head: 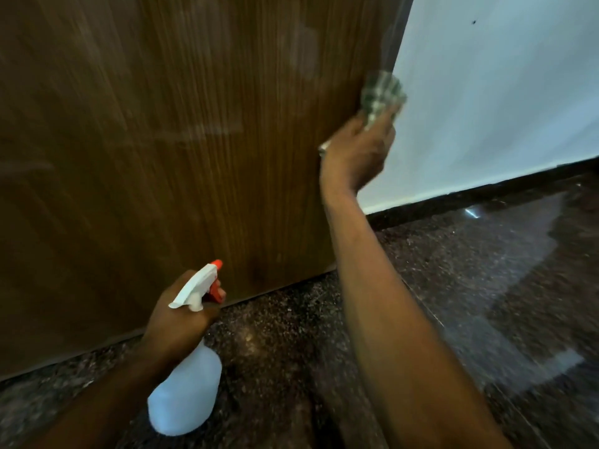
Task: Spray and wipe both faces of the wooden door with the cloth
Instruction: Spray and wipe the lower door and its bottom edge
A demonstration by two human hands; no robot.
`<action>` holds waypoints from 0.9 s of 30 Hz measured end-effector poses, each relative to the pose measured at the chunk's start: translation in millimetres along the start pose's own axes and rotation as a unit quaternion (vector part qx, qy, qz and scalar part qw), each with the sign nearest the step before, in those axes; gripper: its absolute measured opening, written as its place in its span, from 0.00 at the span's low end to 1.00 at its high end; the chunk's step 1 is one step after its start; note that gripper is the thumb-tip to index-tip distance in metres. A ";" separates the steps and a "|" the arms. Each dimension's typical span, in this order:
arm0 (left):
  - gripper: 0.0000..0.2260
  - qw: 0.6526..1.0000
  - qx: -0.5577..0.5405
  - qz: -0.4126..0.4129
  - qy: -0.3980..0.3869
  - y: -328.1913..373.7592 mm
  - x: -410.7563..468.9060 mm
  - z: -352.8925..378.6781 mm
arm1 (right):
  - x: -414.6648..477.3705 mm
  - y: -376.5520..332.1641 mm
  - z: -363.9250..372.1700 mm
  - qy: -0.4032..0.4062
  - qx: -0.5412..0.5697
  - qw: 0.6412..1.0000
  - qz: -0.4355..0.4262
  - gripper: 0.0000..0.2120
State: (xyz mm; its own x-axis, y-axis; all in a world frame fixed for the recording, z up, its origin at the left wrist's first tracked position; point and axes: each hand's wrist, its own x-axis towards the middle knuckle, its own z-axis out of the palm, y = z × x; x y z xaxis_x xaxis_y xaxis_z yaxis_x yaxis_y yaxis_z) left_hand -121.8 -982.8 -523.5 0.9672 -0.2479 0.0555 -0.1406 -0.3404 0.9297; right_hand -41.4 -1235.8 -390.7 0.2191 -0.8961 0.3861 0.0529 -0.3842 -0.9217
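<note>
The dark brown wooden door [168, 150] fills the left and centre of the head view, with faint streaks on its face. My right hand [356, 150] holds a green and white cloth [382, 94] against the door's right vertical edge. My left hand [181, 315] grips the neck of a white spray bottle [184, 390] low in front of the door; its white and orange nozzle [212, 275] points toward the door's lower part, a finger by the orange trigger. The frame is blurred.
A white wall [505, 92] with a dark skirting [486, 189] stands to the right of the door. Polished dark speckled stone floor [453, 286] runs below the door's bottom edge and off to the right.
</note>
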 end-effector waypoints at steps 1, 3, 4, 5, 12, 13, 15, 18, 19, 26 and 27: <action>0.30 1.000 0.007 0.011 0.002 -0.7 1.1 3.2 | -1.8 -0.9 1.1 0.004 -0.010 0.999 -0.052 0.29; 0.29 1.000 0.006 0.006 -0.010 4.2 -0.5 8.9 | -16.2 15.2 1.7 0.017 -0.032 0.997 -0.067 0.30; 0.26 1.000 0.014 0.004 -0.014 6.3 -2.1 11.5 | -28.6 36.7 1.4 0.013 -0.036 0.999 -0.028 0.31; 0.23 1.000 0.015 0.000 -0.016 9.5 -3.8 14.1 | -43.9 65.9 -1.4 -0.007 -0.044 0.998 0.036 0.31; 0.21 0.998 0.002 0.002 -0.056 24.3 -13.6 14.4 | -122.2 189.4 -16.4 -0.213 -0.130 0.898 0.362 0.22; 0.21 0.998 -0.004 0.015 -0.066 28.9 -15.3 11.3 | -115.5 182.8 -12.0 -0.176 -0.103 0.911 0.359 0.21; 0.21 0.997 -0.009 0.041 -0.066 37.4 -16.6 5.4 | -91.6 152.9 -5.1 -0.083 -0.042 0.946 0.311 0.22; 0.20 0.998 -0.015 0.053 -0.044 37.2 -17.2 -2.5 | -64.5 96.2 -6.1 -0.054 -0.031 0.989 0.137 0.25; 0.21 0.998 -0.011 0.054 -0.039 35.2 -17.7 -4.1 | -60.3 82.7 -7.7 -0.059 -0.034 0.994 0.081 0.26; 0.24 1.000 0.004 -0.003 -0.021 6.7 -35.2 -28.4 | -108.1 176.1 -2.0 -0.141 -0.177 0.946 0.230 0.16; 0.24 1.000 0.001 -0.013 -0.021 5.1 -39.6 -32.1 | -118.8 190.8 -3.3 -0.190 -0.179 0.929 0.261 0.20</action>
State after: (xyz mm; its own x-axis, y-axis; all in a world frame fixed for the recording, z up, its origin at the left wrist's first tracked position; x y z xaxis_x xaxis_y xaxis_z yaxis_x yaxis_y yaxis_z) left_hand -154.0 -945.6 -509.2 0.9605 -0.2778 0.0164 -0.1167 -0.3484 0.9301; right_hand -60.5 -1203.3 -612.3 0.4549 -0.8644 -0.2141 -0.4701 -0.0289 -0.8821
